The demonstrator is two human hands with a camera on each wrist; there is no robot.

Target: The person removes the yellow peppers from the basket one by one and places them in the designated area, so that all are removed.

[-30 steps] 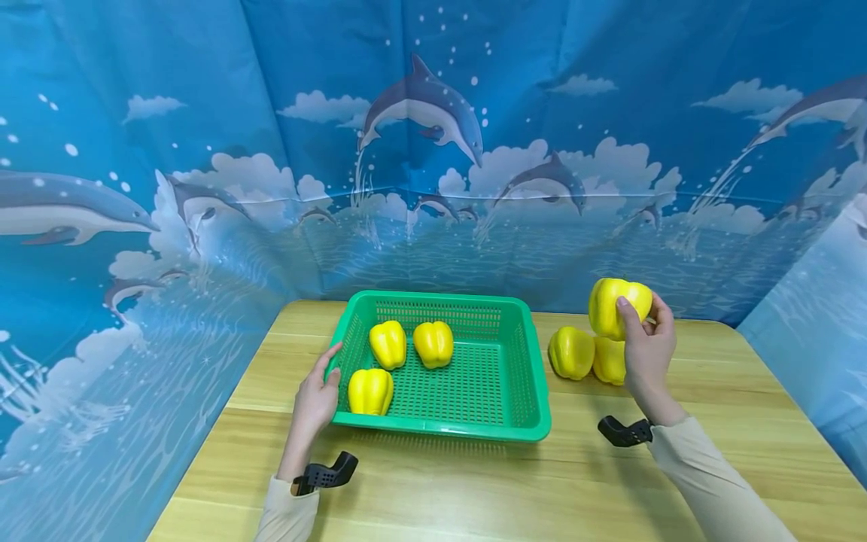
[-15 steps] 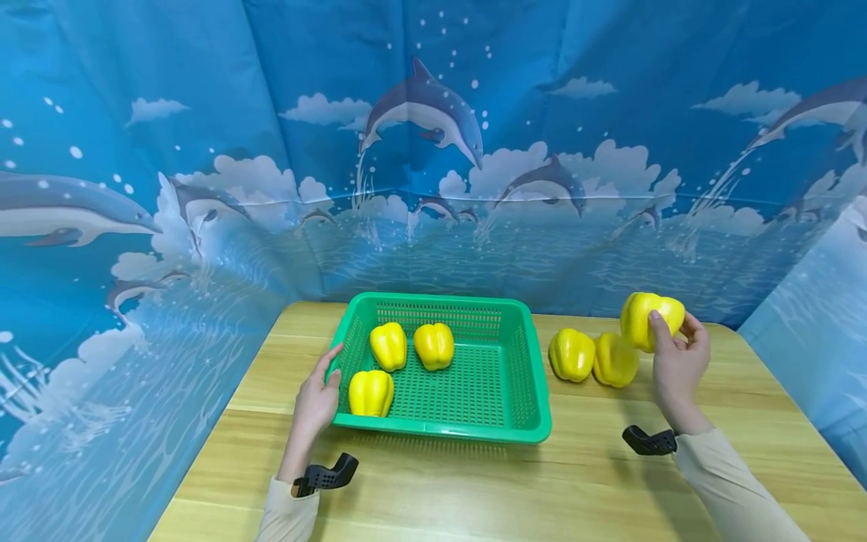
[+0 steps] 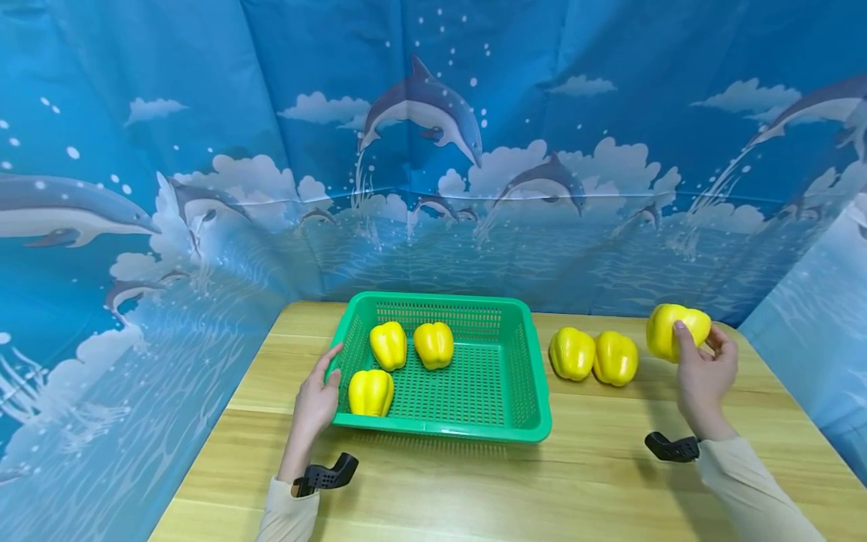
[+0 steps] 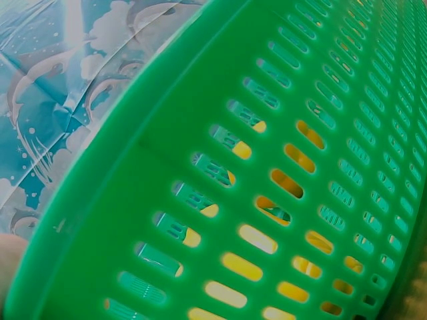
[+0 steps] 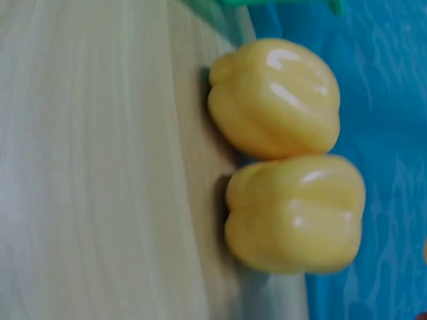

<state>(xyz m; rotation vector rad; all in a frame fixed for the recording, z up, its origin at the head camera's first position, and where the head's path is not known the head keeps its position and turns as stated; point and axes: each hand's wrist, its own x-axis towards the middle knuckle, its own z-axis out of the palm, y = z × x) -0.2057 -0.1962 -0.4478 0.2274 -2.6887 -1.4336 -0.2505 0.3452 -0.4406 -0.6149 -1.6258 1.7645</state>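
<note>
Carries pinched yellow bell pepper (image 3: 670, 335) in right hand (image 3: 707, 378) lower and farther right over table (image 3: 474, 489), past two other peppers (image 3: 615, 359), farther from green basket (image 3: 440, 427); rests left hand (image 3: 317, 397), fingers extended, at rim

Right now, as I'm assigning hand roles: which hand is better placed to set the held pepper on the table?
Likely the right hand: it grips the held pepper, near the loose peppers on the table. The left hand touches the left rim of the green basket, farther away.
</note>
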